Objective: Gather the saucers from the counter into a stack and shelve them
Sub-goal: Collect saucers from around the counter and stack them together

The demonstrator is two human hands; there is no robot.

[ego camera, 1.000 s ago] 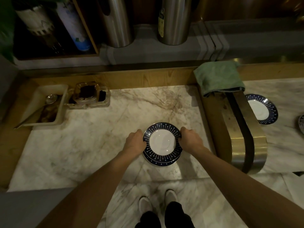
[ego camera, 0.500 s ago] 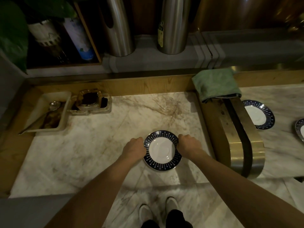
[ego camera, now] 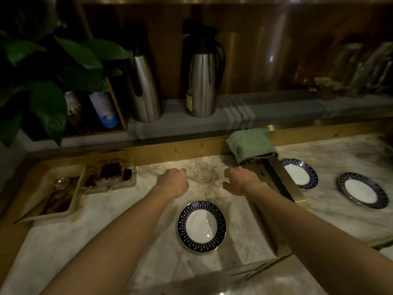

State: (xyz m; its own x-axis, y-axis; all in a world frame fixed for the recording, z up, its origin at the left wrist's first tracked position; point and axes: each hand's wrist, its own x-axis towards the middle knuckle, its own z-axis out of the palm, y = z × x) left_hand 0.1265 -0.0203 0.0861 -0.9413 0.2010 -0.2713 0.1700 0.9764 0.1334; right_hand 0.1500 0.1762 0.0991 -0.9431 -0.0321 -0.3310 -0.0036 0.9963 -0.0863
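Note:
A saucer with a white centre and dark blue patterned rim lies flat on the marble counter between my forearms. Whether it is one saucer or a stack I cannot tell. My left hand and my right hand hover above the counter beyond it, both empty, fingers loosely curled and apart. Two more matching saucers lie on the right counter section: one just past the brass divider, another farther right.
A brass divider with a green cloth draped over its far end separates the two counter sections. A beige tray and a clear plastic container sit at the left. Two steel thermos jugs and a plant stand on the back ledge.
Both hands have let go of the saucer's rim and lifted forward away from it. The view has tilted up, showing the back ledge and a second saucer at the right.

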